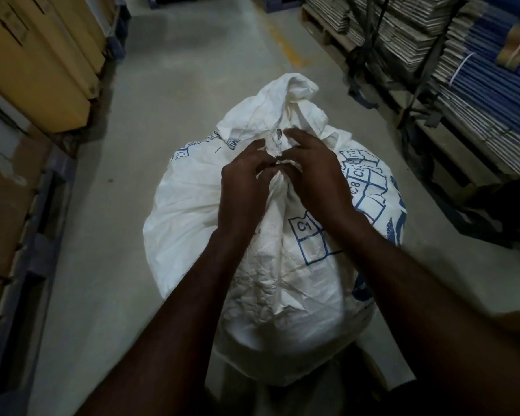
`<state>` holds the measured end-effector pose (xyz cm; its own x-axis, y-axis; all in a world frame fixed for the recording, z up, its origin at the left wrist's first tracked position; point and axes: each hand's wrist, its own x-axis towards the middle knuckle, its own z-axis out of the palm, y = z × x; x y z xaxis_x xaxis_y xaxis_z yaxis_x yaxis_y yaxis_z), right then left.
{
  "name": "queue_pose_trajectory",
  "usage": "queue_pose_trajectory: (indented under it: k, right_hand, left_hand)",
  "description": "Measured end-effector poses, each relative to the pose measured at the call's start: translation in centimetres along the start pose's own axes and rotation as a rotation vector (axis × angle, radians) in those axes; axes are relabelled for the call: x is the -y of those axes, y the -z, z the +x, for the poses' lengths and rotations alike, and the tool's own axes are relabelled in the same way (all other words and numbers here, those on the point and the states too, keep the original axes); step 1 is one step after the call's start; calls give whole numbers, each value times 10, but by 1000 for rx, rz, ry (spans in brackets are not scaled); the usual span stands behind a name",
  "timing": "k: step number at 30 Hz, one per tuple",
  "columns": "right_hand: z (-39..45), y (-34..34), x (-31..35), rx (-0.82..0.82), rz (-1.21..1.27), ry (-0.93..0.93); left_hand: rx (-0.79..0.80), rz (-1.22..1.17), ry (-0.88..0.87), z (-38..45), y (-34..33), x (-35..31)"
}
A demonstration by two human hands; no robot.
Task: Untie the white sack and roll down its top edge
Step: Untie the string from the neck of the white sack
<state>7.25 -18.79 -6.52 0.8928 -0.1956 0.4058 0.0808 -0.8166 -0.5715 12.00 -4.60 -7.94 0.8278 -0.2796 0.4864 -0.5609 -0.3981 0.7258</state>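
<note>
We are looking down our two bare forearms, which are reaching out from the near edge toward the middle of the scene. Below them the white sack point(270, 265) is standing full and rounded on the grey concrete floor point(108, 235), its wrinkled cloth bearing blue printed boxes with labels such as C1 on the right side. Our left hand point(245, 183) is curling its fingers in against the left of the sack's gathered neck point(275, 157), and our right hand point(312, 172) is pressing in from the right, fingertips bent onto the same bunched cloth; both are pinching at the neck, where the tie itself is too small and shaded for us to make out. Beyond the hands the loose top of the sack point(288, 97) is flaring upward in crumpled folds. To the left, tan cardboard cartons point(39, 64) are standing along the aisle. To the far right, stacks of flat sheets point(403, 28) are sitting on a wooden pallet point(321, 31), with blue stacked material point(493, 82) beside them.
</note>
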Motion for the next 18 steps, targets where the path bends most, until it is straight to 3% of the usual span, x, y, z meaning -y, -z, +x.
queue_pose_trajectory:
  k: [7,14,18]
  right_hand:
    - [2,1,2,-52,-21,11]
    - [5,20,-1,-244,151,-52]
    - [0,30,-5,-237,130,-72]
  left_hand:
    - [-56,-65,93,3,4,4]
    - [-169,-128,223,9,9,-5]
    - [-219,-174,246,9,6,-13]
